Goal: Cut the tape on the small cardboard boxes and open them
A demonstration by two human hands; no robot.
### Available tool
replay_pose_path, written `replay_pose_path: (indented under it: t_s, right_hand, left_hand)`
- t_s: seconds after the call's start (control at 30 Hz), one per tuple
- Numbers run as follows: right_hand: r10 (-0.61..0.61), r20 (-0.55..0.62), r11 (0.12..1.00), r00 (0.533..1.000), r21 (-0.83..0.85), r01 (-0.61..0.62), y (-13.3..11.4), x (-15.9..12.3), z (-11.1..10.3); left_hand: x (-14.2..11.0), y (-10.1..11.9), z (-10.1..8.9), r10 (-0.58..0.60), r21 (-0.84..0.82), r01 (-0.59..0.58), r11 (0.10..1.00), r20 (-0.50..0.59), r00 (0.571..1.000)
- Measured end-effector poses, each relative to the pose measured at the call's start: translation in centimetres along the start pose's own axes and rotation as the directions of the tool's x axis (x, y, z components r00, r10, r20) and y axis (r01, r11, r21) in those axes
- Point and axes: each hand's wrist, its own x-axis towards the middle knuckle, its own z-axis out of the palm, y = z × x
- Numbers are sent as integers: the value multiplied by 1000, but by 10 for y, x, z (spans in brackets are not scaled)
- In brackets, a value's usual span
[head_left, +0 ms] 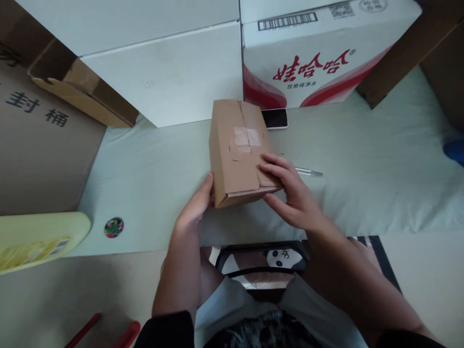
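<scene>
A small brown cardboard box (pixel 235 166) sits in front of me on the pale green cloth, with clear tape across its top seam. My left hand (pixel 195 203) grips the box's near left side; its thumb shows along the side and the other fingers are hidden. My right hand (pixel 292 195) holds the near right corner, fingers laid over the top flap and thumb at the front edge. Just beyond the right hand lies a slim silver pen-like tool (pixel 308 171). A phone-like device with a dark screen (pixel 275 118) lies behind the box.
Large white boxes (pixel 174 77) and a white carton with red print (pixel 308 72) stand at the back. Big brown cartons (pixel 43 135) fill the left side, near a yellow-green bottle (pixel 39 237). A round colourful disc (pixel 113 227) lies on the cloth (pixel 380 183).
</scene>
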Motion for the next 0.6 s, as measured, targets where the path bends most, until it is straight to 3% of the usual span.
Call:
replay_pose_path:
  t_s: [0.1, 0.23, 0.37, 0.47, 0.6]
  right_hand:
    - [10, -8, 1000, 1000, -4, -10, 0, -1, 0]
    - [8, 26, 1000, 1000, 20, -8, -1, 0, 2]
    - [-11, 73, 1000, 997, 29, 9, 0, 2, 4]
    - [-26, 98, 999, 995, 47, 22, 1, 3, 5]
    - [-13, 133, 999, 991, 41, 7, 1, 4, 4]
  left_hand:
    - [-1, 3, -3, -101, 122, 101, 987, 0, 995]
    - [-6, 13, -8, -85, 219, 75, 973, 35, 996]
    - [-12, 25, -10, 59, 246, -49, 968, -34, 998]
    - [-14, 30, -9, 204, 219, -178, 959, -103, 974]
    - [-14, 29, -8, 254, 150, -241, 959, -79, 964]
